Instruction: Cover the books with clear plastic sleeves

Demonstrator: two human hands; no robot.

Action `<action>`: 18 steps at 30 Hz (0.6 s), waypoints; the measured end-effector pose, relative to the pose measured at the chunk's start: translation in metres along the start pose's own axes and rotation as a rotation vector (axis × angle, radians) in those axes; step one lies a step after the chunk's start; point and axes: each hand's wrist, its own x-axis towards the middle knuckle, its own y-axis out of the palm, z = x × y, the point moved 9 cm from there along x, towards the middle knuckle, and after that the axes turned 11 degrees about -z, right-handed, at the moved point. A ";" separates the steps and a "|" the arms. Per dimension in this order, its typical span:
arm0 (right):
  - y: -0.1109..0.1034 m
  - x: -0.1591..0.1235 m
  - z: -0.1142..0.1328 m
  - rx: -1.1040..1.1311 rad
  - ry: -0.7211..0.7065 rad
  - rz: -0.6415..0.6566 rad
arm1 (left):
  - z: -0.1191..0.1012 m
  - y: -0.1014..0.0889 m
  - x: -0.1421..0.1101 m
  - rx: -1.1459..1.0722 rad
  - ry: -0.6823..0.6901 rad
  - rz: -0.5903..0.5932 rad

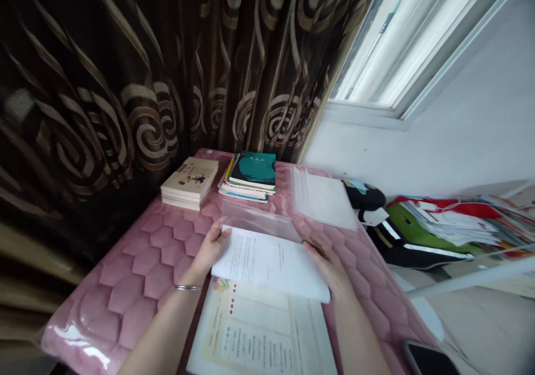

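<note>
An open book [267,330] lies before me, its near page printed with coloured marks and text. A white printed page section [267,263] curves up at its far side. My left hand [213,247] grips the left edge of that part, thumb on top. At the opposite edge, my right hand [330,266] is closed round the book, its fingers partly hidden. Beyond the pages stretches a clear plastic book cover [259,218], close to both hands. How the cover is attached to the book I cannot tell.
On the pink quilted tabletop [154,252] stand a stack of beige books [190,183] and a stack with a teal book [254,169] on top. Clear plastic sleeves [326,196] lie right of them. A phone [430,358] is at the near right. Bags and papers [451,222] sit beyond the right edge.
</note>
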 end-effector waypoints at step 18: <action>0.006 0.000 0.002 0.257 0.114 0.048 | 0.008 -0.012 0.004 0.315 -0.001 -0.115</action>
